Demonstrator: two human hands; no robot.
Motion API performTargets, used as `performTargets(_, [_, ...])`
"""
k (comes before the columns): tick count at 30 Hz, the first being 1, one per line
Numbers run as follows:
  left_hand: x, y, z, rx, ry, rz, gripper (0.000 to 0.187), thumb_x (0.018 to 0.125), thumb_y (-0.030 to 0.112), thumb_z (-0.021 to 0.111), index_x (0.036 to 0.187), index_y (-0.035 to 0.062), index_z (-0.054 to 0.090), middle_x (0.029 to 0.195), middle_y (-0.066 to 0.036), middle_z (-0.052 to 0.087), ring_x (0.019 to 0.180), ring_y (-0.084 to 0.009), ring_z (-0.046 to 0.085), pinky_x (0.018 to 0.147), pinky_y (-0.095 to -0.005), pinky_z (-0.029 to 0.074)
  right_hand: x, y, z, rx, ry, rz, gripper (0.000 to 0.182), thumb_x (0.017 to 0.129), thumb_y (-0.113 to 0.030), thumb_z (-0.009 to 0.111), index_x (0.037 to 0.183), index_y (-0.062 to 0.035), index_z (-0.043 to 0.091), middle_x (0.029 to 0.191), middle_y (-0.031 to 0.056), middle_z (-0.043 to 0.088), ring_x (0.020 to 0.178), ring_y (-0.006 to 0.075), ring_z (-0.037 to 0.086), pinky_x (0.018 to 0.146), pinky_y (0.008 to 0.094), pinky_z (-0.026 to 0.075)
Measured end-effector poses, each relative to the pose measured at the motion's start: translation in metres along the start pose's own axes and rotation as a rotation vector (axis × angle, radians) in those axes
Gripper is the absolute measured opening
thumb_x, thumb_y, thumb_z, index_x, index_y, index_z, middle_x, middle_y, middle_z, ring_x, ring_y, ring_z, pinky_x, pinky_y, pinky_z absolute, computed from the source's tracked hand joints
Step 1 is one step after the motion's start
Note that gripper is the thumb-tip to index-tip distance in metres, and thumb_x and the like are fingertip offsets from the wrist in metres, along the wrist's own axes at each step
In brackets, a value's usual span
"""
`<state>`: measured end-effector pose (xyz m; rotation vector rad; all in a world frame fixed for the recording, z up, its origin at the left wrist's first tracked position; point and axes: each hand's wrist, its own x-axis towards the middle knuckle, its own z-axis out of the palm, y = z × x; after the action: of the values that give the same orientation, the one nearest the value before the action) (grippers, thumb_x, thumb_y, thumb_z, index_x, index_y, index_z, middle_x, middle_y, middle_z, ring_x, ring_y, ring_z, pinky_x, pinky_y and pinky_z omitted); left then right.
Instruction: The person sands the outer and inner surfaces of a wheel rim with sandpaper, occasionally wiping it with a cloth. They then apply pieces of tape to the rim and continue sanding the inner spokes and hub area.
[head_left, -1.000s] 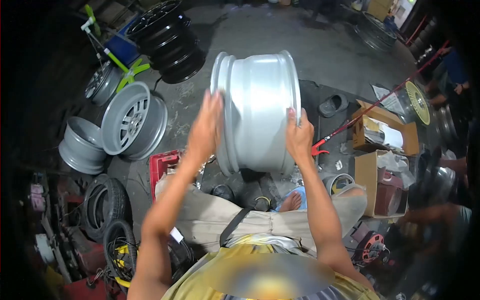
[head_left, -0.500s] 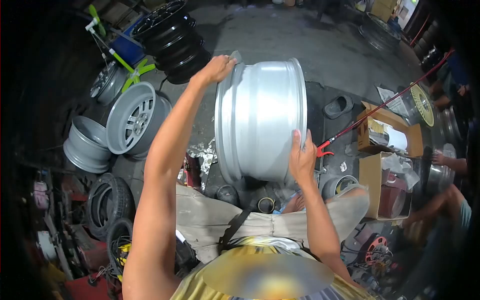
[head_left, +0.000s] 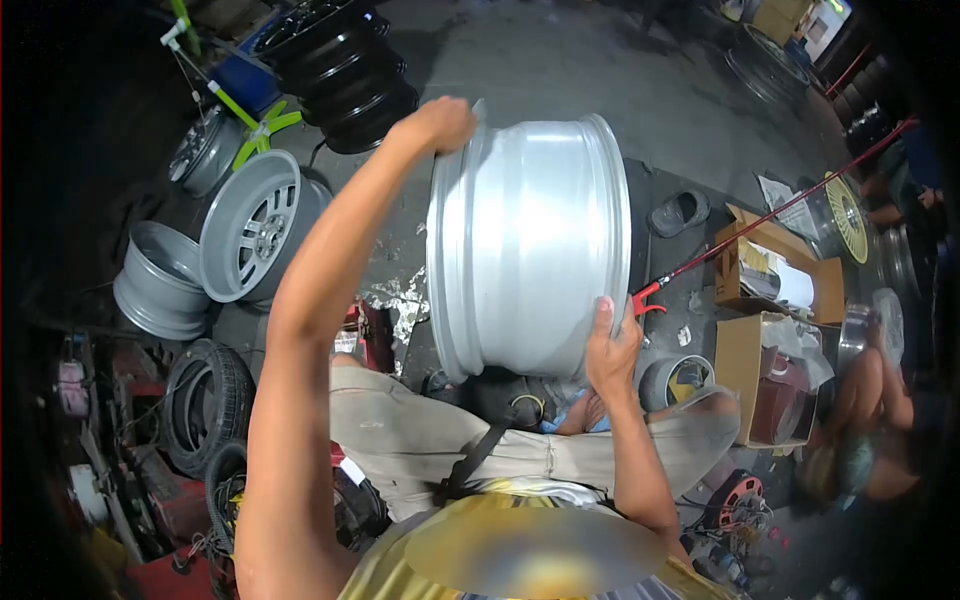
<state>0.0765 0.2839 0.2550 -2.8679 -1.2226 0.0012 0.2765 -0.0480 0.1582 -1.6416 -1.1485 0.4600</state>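
A large silver wheel rim [head_left: 535,245] stands on its tread in front of me, its barrel facing up. My left hand [head_left: 442,124] is at the rim's upper left edge, its fingers curled round a thin grey piece [head_left: 480,108] that only partly shows. Against the lower right edge of the barrel rests my right hand [head_left: 613,350], thumb on the outer surface and fingers round the flange.
Grey rims [head_left: 255,230] lie at the left, near stacked black rims [head_left: 340,75] and tyres [head_left: 205,405]. At the right are a red-handled air gun [head_left: 650,297], open cardboard boxes [head_left: 740,375], a sandal [head_left: 680,213] and a co-worker's arms [head_left: 870,385].
My left hand has turned and shifted slightly at the rim's upper left edge. The rim looks a little larger and wider, and my right hand sits lower on it.
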Motion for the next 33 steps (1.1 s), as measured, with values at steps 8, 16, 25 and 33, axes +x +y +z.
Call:
performTargets(8, [-0.147, 0.087, 0.006, -0.389, 0.586, -0.077, 0.045, 0.091, 0.003, 0.054, 0.135, -0.0045, 0.049, 0.132, -0.030, 0.053, 0.126, -0.0423, 0.051, 0.104, -0.0461, 0.045, 0.079, -0.009, -0.015, -0.018, -0.136, -0.049, 0.054, 0.101, -0.037, 0.049, 0.114, 0.0148, 0.057, 0.089, 0.0322, 0.065, 0.083, 0.0443, 0.066, 0.075, 0.0441, 0.049])
performTargets(16, [-0.104, 0.017, -0.001, -0.783, 0.241, -0.171, 0.046, 0.103, 0.030, 0.040, 0.127, -0.0052, 0.056, 0.133, -0.024, 0.057, 0.136, -0.0347, 0.043, 0.107, -0.0369, 0.042, 0.069, -0.001, -0.011, -0.008, -0.084, -0.049, 0.045, 0.103, -0.034, 0.047, 0.114, 0.0078, 0.060, 0.091, 0.0253, 0.068, 0.083, 0.0346, 0.066, 0.078, 0.0398, 0.049])
performTargets(25, [-0.173, 0.096, 0.050, -0.277, 0.609, 0.196, 0.051, 0.087, 0.005, 0.058, 0.138, 0.0020, 0.052, 0.146, -0.013, 0.049, 0.139, -0.0345, 0.039, 0.116, -0.0497, 0.030, 0.112, -0.025, 0.000, -0.022, -0.171, 0.007, 0.053, 0.103, -0.041, 0.044, 0.116, 0.0066, 0.062, 0.099, 0.0243, 0.069, 0.094, 0.0312, 0.066, 0.086, 0.0384, 0.048])
performTargets(33, [-0.123, 0.059, 0.008, -0.292, 0.608, -0.040, 0.035, 0.097, 0.017, 0.051, 0.126, -0.0006, 0.058, 0.136, -0.020, 0.054, 0.131, -0.0362, 0.048, 0.108, -0.0436, 0.041, 0.144, -0.020, 0.020, -0.093, -0.133, -0.053, 0.055, 0.102, -0.044, 0.042, 0.118, 0.0039, 0.063, 0.104, 0.0285, 0.067, 0.102, 0.0455, 0.062, 0.088, 0.0446, 0.047])
